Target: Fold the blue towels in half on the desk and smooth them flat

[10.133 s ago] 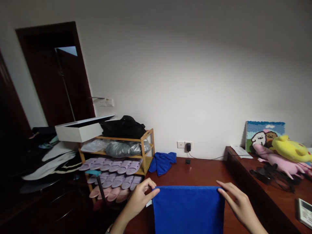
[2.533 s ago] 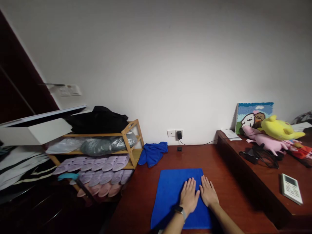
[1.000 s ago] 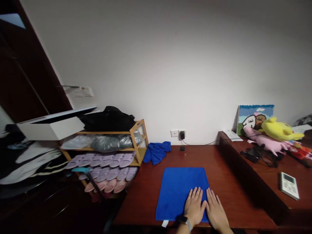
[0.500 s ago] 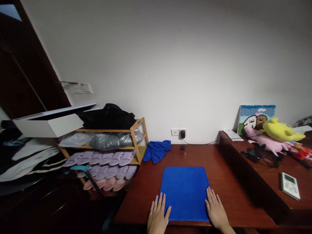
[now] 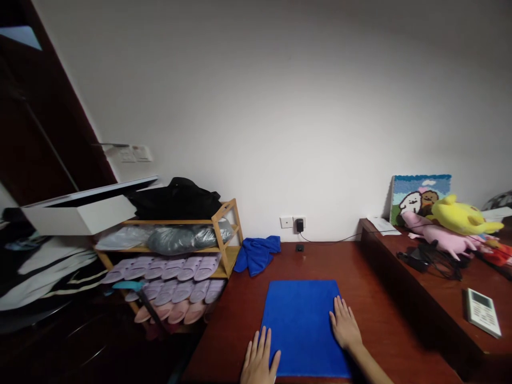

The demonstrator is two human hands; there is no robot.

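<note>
Flat L hand [image 5: 258, 362] & R hand [image 5: 346, 326] at opp. edges of blue cloth [image 5: 302, 325]

Cloth [image 5: 303, 326] on table [image 5: 330, 261], rack [image 5: 221, 247] left

blue towel [image 5: 302, 325] – matt cloth; desk [image 5: 360, 277] – glossy wood; shiny plastic bag [image 5: 172, 240]

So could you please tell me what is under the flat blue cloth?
The flat blue cloth lies on the reddish-brown table, which shows beyond its edges. Whatever the cloth covers cannot be seen.
</note>
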